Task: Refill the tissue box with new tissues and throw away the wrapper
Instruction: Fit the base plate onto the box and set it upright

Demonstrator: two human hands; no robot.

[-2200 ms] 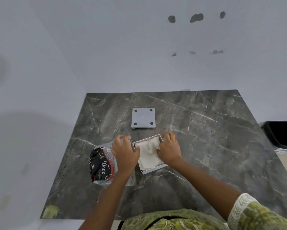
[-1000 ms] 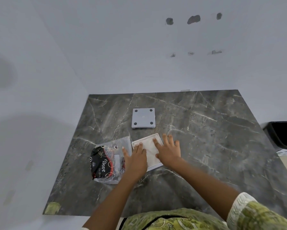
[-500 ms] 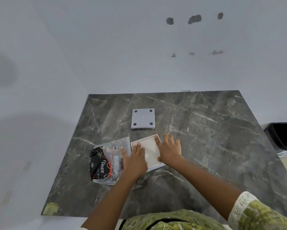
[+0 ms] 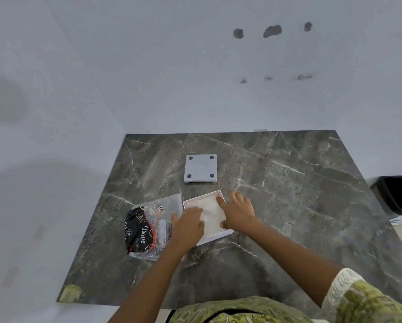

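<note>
An open white tissue box (image 4: 221,236) lies on the dark marble table (image 4: 288,206), filled with flat white tissues (image 4: 210,209). My left hand (image 4: 188,223) rests flat on the tissues at the box's left side, fingers spread. My right hand (image 4: 238,212) presses on the right side, fingertips over the box's far right corner. Just left of the box lies the clear plastic wrapper (image 4: 148,227) with a black and red print. The grey box lid (image 4: 200,168) lies farther back with its four round feet up.
White walls close off the table at the back and left. A black bin (image 4: 398,194) stands beyond the table's right edge. A greenish tape patch (image 4: 70,293) marks the near left corner.
The tissues stood bunched up in the box; both hands then flattened onto them and pressed them level. The hands have shifted slightly over the box since.
</note>
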